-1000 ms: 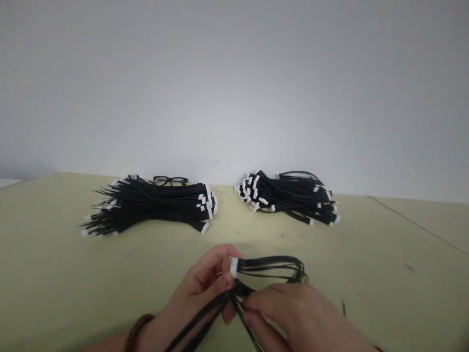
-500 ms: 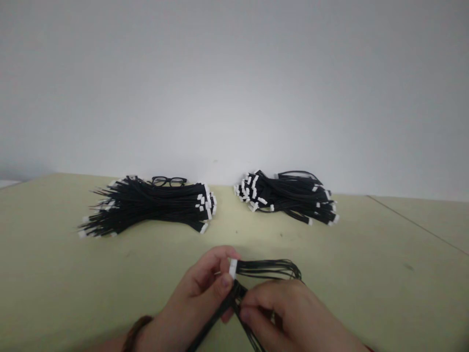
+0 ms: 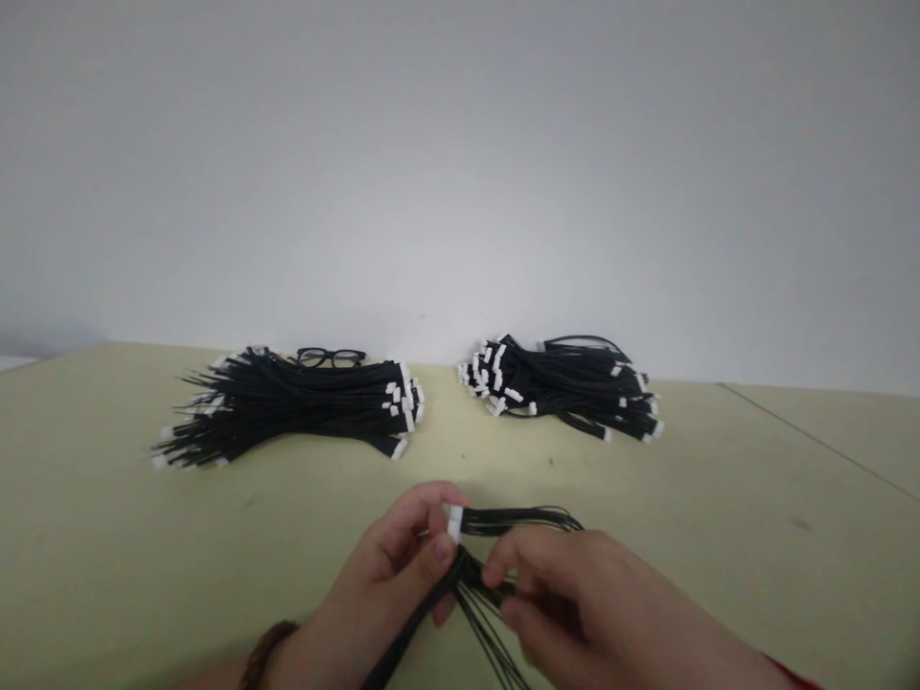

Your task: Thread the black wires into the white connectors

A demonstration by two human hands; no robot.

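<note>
Near the bottom middle, my left hand pinches a white connector between thumb and forefinger. Thin black wires run right from that connector and pass behind my right hand. A black cable slants down along my left palm, and loose thin wires fan out below it. My right hand has its fingers curled around dark wires just right of the left thumb; the fingertips partly hide them.
A large bundle of black cables with white connectors lies at the left, with black-framed glasses behind it. Another such bundle lies right of centre. A pale wall rises behind the table.
My right hand has moved slightly right and up, away from my left thumb. More of the wires below the connector now show, spread apart. My left hand has hardly moved.
</note>
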